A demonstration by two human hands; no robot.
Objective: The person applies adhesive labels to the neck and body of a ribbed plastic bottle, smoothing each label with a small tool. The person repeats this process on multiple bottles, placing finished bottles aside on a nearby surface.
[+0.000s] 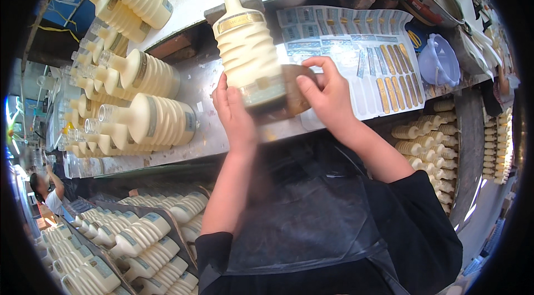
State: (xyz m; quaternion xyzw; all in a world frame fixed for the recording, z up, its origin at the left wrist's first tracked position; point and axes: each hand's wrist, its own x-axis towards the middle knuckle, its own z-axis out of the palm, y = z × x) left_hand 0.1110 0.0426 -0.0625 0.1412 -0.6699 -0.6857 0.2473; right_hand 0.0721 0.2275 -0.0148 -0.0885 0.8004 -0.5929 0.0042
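Note:
A cream bottle (247,50) with wavy ridges, a clear neck and gold and blue-grey label bands lies tilted, its neck pointing away from me. My left hand (233,111) grips its lower left side, with the thumb near the base band. At the bottle's lower right is a dark brown rounded piece (296,90), whose exact kind I cannot make out. My right hand (329,94) is curled at that piece's edge, thumb bent against it and forefinger above. A dark support (253,3) shows behind the bottle's shoulder.
Similar bottles (150,119) lie in rows on the metal bench to the left. To the right is a sheet of blue and gold label strips (367,50), beside a lilac bucket (439,64). Bottle racks (139,234) stand below left; more bottles (425,139) are below right. Another person (53,192) is far left.

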